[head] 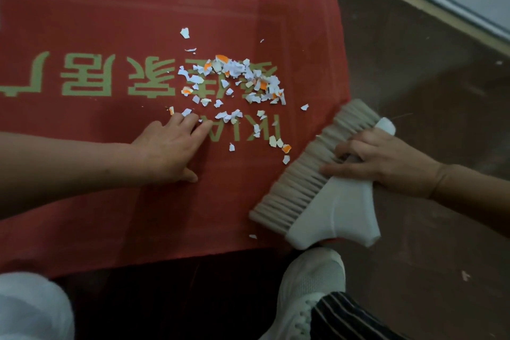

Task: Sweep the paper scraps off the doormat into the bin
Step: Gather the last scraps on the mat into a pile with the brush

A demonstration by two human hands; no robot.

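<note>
Paper scraps on doormat, brush seemingly gripped

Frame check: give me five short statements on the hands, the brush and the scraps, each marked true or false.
1. The right hand grips the brush. True.
2. The left hand holds a dustpan. False: it holds nothing and rests on the red doormat, its straight fingers at the near edge of the scraps.
3. The paper scraps lie on the doormat. True.
4. Every scrap is white. False: several are orange.
5. The brush lies to the left of the scraps. False: it is to their right, at the doormat's right edge.
</note>
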